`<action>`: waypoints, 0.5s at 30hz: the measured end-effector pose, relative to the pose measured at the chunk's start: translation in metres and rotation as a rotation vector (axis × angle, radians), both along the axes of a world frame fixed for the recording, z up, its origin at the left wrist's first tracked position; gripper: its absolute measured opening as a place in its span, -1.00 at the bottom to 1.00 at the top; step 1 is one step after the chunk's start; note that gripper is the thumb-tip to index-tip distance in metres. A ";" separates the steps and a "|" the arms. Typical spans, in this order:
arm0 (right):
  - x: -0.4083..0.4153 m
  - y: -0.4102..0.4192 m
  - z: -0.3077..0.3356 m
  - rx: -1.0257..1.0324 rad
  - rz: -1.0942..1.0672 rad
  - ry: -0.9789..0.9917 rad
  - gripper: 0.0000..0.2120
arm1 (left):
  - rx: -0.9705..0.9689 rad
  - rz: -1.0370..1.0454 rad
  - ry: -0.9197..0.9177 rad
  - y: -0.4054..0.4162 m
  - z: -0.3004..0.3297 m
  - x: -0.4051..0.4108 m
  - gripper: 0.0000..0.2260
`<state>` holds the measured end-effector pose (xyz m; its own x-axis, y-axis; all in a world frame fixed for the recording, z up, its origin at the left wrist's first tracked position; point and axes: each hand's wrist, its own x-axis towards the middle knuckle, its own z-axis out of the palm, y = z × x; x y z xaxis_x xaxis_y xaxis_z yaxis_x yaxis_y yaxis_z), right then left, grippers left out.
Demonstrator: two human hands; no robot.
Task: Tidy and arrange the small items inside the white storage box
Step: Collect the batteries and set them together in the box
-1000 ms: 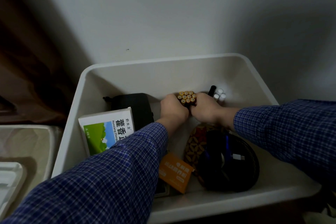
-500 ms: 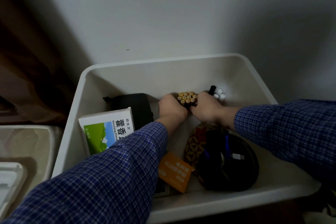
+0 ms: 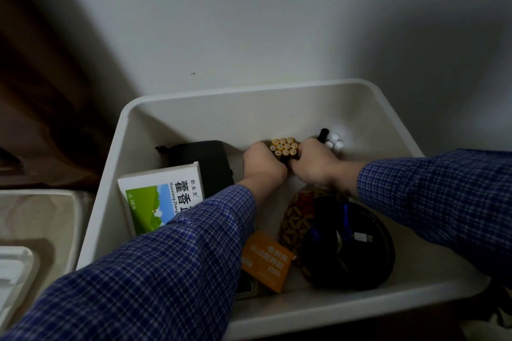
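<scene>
A white storage box point(image 3: 243, 97) stands against the wall. Near its back wall, a bundle of several yellow batteries point(image 3: 284, 147) stands upright. My left hand point(image 3: 261, 165) grips the bundle from the left and my right hand point(image 3: 314, 165) grips it from the right, fingers curled round it. Just right of my right hand stand a black cylinder point(image 3: 323, 134) and a few white cylinders point(image 3: 334, 142). My palms hide the batteries' lower parts.
Inside the box lie a black pouch point(image 3: 202, 158), a white and green medicine box point(image 3: 160, 196), an orange packet point(image 3: 266, 261), a patterned wooden piece point(image 3: 296, 216) and a black round case with a cable point(image 3: 349, 243). A white tray point(image 3: 16, 266) sits at the left.
The battery bundle and both hands have shifted slightly toward the box's back wall; both hands keep their grip.
</scene>
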<state>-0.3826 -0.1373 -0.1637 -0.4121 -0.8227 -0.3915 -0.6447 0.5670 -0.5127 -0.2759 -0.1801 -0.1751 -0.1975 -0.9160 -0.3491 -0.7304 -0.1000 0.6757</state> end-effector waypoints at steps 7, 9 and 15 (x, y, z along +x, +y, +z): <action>0.001 0.000 0.000 0.006 -0.015 -0.021 -0.84 | 0.003 -0.012 -0.012 0.000 -0.002 0.001 -0.70; 0.001 0.000 0.001 0.017 -0.010 -0.012 -0.85 | 0.003 -0.011 -0.016 -0.001 -0.003 0.000 -0.68; 0.000 0.000 0.011 0.063 -0.007 0.103 -0.88 | 0.065 -0.001 -0.027 0.001 0.002 0.003 -0.64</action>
<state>-0.3828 -0.1376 -0.1526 -0.4585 -0.7949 -0.3975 -0.6881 0.6006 -0.4073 -0.2733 -0.1792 -0.1729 -0.1877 -0.8913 -0.4128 -0.7485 -0.1424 0.6477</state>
